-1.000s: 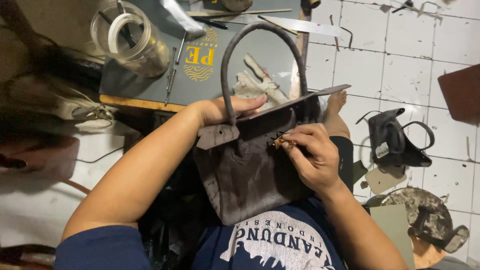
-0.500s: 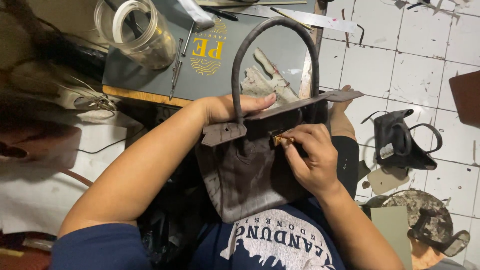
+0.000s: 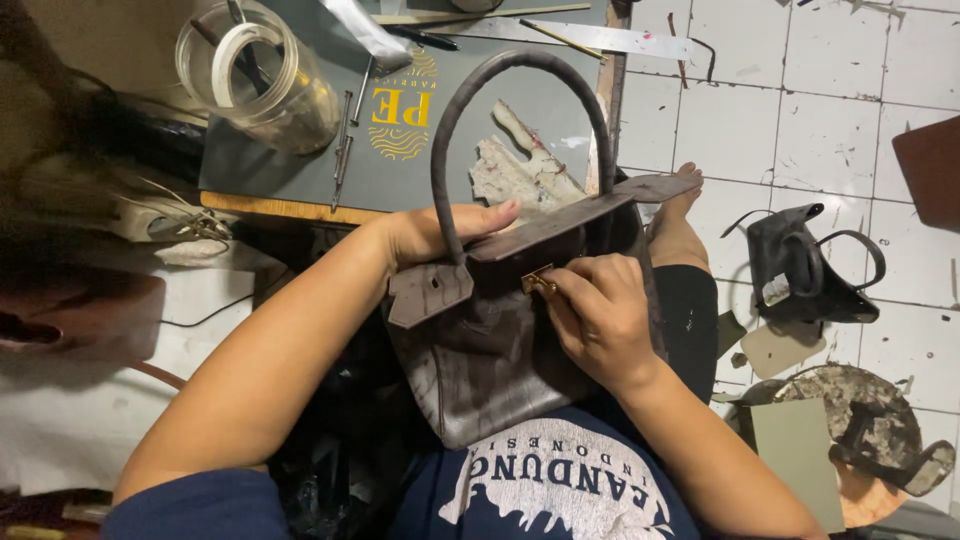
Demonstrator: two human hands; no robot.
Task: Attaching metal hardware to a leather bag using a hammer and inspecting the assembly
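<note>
Handbag [image 3: 480, 380], dark brown, upright on lap, long axis L–R, handle arching toward table [image 3: 300, 170]. Left hand [image 3: 440, 232] clasped top edge behind flap. Right hand [image 3: 600, 320] nearer front, fingers pinched on brass clasp [image 3: 537, 280], dead centre.

Handbag [image 3: 480, 360] on the person's lap, handle [image 3: 520, 75] arching up over the mat beyond it. Left hand [image 3: 440, 232] at the bag's top edge, left of the handle base; right hand [image 3: 600, 320] on the bag front, fingertips at the metal clasp [image 3: 537, 280] under the flap [image 3: 570, 215]. Cutting mat [image 3: 300, 170] on the low board ahead of the bag. On the mat: glass jar [image 3: 260, 75] at far left, awl [image 3: 344, 135] just right of it, scrap piece [image 3: 520, 170] behind the handle. Metal ruler [image 3: 600, 38] along the mat's far edge. On the tiled floor [image 3: 830, 130] to the right: another bag part [image 3: 810, 265], well apart; a stool [image 3: 860, 440] nearer, at lower right.
</note>
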